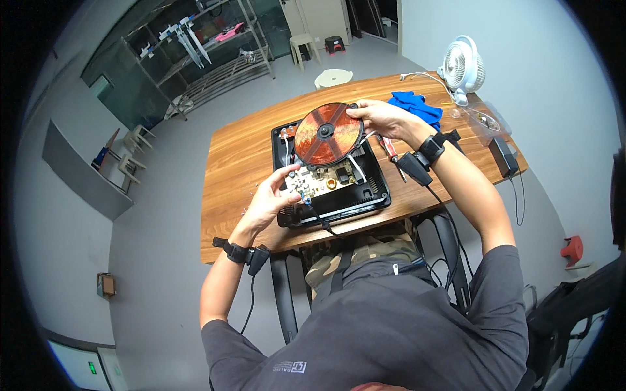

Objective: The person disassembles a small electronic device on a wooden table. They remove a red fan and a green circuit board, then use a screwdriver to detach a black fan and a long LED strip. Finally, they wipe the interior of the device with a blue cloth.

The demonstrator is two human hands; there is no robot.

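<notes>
A round copper induction coil (319, 148) is raised and tilted over the far part of an opened black cooktop housing (380, 186). My right hand (386, 120) is closed on the coil's right rim, thumb on top. Beneath the coil's near edge, a circuit board (313, 186) with several components lies in the housing. My left hand (266, 199) is at the board's left side, thumb and fingers apart; whether the fingertips touch the board or the coil's edge, I cannot tell. White wires show beside the coil, and a dark cable (325, 223) crosses the housing's front edge.
Right of the housing, a red-handled screwdriver (388, 148) lies on the wooden table (238, 156). Beyond it are a blue cloth (417, 107), a white fan (464, 68), a clear tray (488, 124) and a black power adapter (503, 156). Cables hang from both wrist straps.
</notes>
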